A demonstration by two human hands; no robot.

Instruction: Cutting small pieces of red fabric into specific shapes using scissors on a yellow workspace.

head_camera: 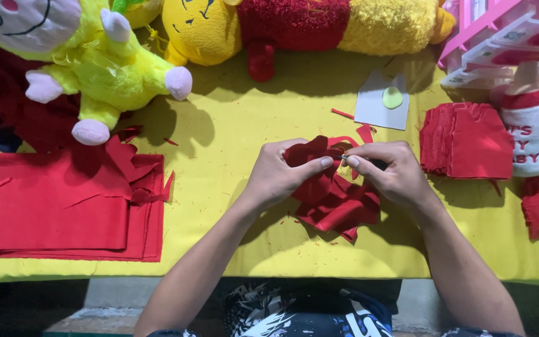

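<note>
1. Left hand [277, 175] – grip clenched on a bunched red felt piece [310, 153], thumb and forefinger pinching its right edge.
2. Right hand [389, 171] – fingertips pinched on same piece from other side, touching left thumb; something thin and dark betw. the fingers, poss. a small tool, too small to tell.
3. Felt piece held just above the loose red scraps [338, 209], which lie on the yellow counter [244, 125] directly under both hands.
4. Progress, judged from layout: cut red stack [466, 140] right of scraps looks done; uncut red sheets [57, 209] far left of scraps, jagged at the edge, look partly used. So approx. mid-way, more sheet left to work.
5. Behind scraps: grey card template [378, 106] w/ pale green oval on it, plus stray red slivers.
6. Further back: yellow-green plush [116, 68] and yellow-red plush [294, 25]; right of stack, a plush bottle [528, 128].
</note>
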